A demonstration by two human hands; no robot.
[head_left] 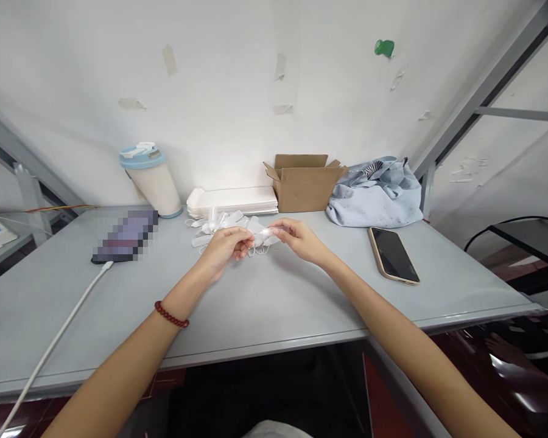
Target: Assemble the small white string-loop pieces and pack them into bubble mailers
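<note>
In the head view, the person's left hand and right hand met in front of the cardboard box, raised a little above the table. Both gripped one small clear plastic piece. The left hand's fingers were curled nearly closed over one end, and the right hand pinched the other end between thumb and forefinger, its other fingers loosely bent. A grip at both ends probably kept so small and light a piece steady, near the middle of the person's view.

The heap of clear plastic pieces lay in front of the box and slightly to its left, just behind the hands, apparently within easy reach. A stack of white trays lay directly left of the box against the wall, and a lidded cup stood farther left. A blue cloth bag slumped right of the box, with a dark phone face up in front of it. Well left of the box, another phone lay with a white cable plugged in
</note>
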